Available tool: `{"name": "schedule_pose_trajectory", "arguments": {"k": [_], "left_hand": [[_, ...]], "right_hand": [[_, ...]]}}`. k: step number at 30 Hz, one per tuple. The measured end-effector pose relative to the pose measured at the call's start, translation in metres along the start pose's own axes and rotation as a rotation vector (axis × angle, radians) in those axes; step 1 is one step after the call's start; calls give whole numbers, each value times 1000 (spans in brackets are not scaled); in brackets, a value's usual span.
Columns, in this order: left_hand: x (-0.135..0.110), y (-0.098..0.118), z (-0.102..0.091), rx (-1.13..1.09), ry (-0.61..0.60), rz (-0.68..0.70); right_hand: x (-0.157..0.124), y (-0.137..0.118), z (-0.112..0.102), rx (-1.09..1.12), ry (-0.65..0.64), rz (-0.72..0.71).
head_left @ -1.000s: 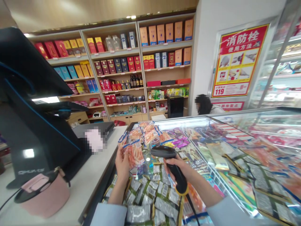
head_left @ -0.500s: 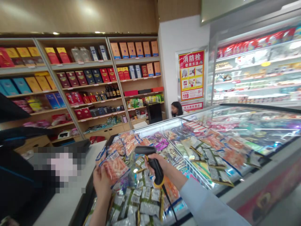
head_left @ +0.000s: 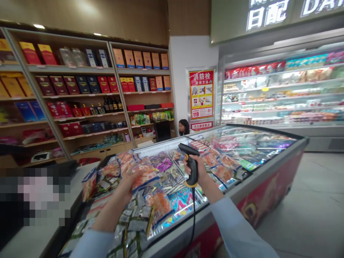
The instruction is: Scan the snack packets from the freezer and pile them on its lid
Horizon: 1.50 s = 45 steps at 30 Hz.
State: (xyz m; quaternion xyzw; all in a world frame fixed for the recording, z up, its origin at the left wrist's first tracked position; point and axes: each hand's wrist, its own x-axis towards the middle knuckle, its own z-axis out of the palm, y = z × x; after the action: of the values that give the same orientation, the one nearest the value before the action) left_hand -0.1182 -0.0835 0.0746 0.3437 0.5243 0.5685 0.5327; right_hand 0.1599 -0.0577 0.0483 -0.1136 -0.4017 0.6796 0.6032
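In the head view my right hand (head_left: 197, 166) is wrapped round a black barcode scanner (head_left: 192, 165) with yellow trim. It is held up over the freezer, its cable hanging down toward me. My left hand (head_left: 131, 179) grips a clear plastic packet of orange-red food (head_left: 146, 175) with a blue edge; some of its fingers are hidden. The packet is low over other bags, left of the scanner. Below my left forearm lie several silver-and-green packets (head_left: 138, 218). Another orange packet (head_left: 159, 204) rests to their right, and purple packets (head_left: 161, 161) lie beyond.
The glass-topped chest freezer (head_left: 268, 186) stretches away to the right. On the left is a grey counter (head_left: 72, 179). A person (head_left: 184, 127) is behind the freezer's far edge. Shelves of boxed goods (head_left: 86, 84) line the back wall, and a lit refrigerated display (head_left: 268, 104) stands at the right.
The view has swung right. My right hand has lifted the scanner away from the packet. My left hand has turned over and moved inward with the orange packet.
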Motion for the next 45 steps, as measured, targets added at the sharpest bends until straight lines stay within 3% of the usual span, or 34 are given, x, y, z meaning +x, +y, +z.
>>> {"name": "schedule_pose_trajectory", "arguments": {"k": [4,8,11,14,17,20,26,34,40,45], "left_hand": [[-9,-13,80,69,-245,64],[5,-37,160,74,-336,150],[19,-73,210,166,-325,302],[24,-123,236,437,-182,553],[27,-166,239,627,-136,660],[33,-183,233,678,-178,657],[38,-178,236,634,-263,650],[33,-177,234,572,-288,636],[38,-181,233,569,-317,667],[39,-172,234,508,-301,552]], "right_hand": [[-33,-42,-43,-31,179,-98],[-57,-57,-84,-54,323,-178],[-67,-57,-111,-49,379,-236],[-72,-52,-134,-33,395,-278],[-75,-48,-153,-50,389,-288],[-77,-44,-166,-56,390,-318],[-75,-41,-173,-24,421,-370],[-74,-44,-167,4,440,-392],[-74,-44,-161,-34,390,-381],[-77,-52,-143,-46,359,-406]]}}
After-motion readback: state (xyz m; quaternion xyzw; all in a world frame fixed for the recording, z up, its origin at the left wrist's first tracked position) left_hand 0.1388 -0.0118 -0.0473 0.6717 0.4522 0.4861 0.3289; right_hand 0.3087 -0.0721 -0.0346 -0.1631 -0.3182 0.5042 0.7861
